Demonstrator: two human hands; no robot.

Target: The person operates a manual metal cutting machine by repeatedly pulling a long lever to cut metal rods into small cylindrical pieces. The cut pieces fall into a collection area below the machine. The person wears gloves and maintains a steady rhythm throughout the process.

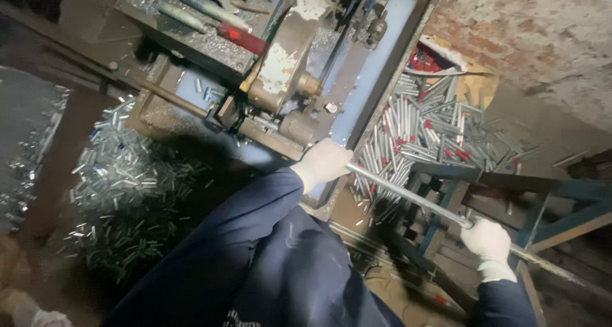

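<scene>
Rod point(408, 196) front end hidden under left hand point(325, 161); rear end lost in shadow; wrenches point(204, 8) cropped by top edge.

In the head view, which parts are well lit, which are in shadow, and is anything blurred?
Head view: light falls on the machine, the pile of metal tubes and the brick wall; the lower corners and floor sit in deep shadow; the left hand and right hand, both gripping the long rod, look slightly soft, and the small cut pieces smear into glare.
</scene>
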